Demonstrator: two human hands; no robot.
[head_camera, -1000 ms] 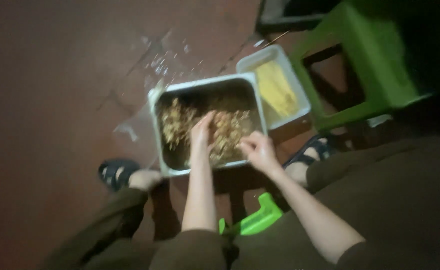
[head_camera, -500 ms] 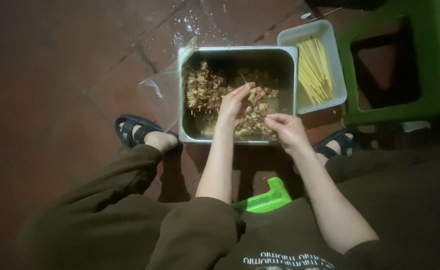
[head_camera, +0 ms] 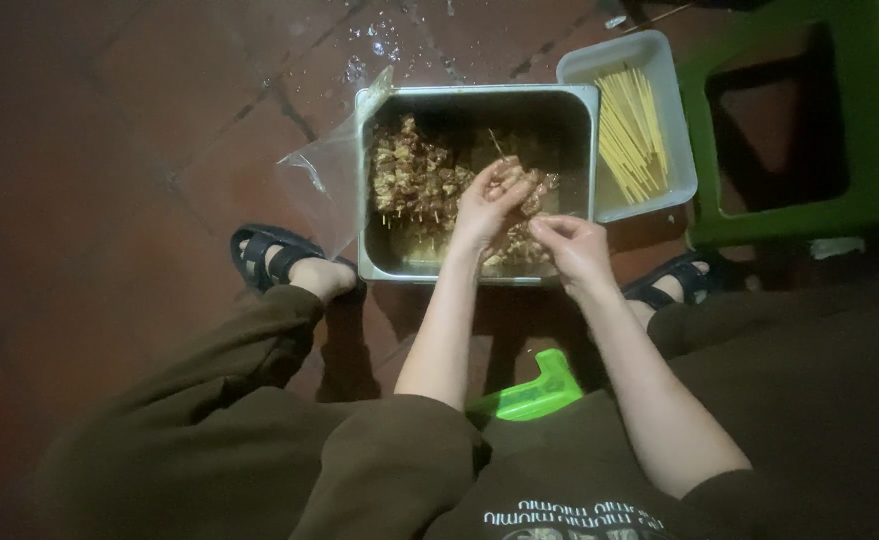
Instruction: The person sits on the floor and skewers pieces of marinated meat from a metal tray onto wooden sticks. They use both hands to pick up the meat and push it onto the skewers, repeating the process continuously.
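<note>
1. A deep rectangular metal tray [head_camera: 579, 150] sits on a dark red tiled floor [head_camera: 129, 130], directly in front of a seated person seen from above. It holds marinated meat pieces [head_camera: 414, 180], many already threaded on thin wooden sticks and piled along the tray's left side and middle.
2. The left hand [head_camera: 487, 203] reaches into the middle of the tray, fingers curled together around a small lump of meat at its fingertips.
3. The right hand [head_camera: 571, 248] hovers over the tray's near right corner, thumb and fingers pinched together; whether they grip a stick is too dark and small to tell. The two hands are close but not touching.
4. A crumpled clear plastic bag [head_camera: 324, 185] hangs over the tray's left wall and far left corner.
5. Touching the tray's right wall is a smaller pale plastic tub [head_camera: 619, 52] holding a bundle of bare yellowish bamboo skewers [head_camera: 634, 130].
6. To the right of the tub stands a bright green plastic stool [head_camera: 874, 120].
7. A foot in a black sandal [head_camera: 279, 260] rests by the tray's near left corner; another sandalled foot [head_camera: 674, 285] shows beyond its near right corner.
8. Nearest the viewer are olive-brown trouser legs [head_camera: 259, 430] and, between the knees, a bright green plastic piece [head_camera: 529, 393] of a low seat.
</note>
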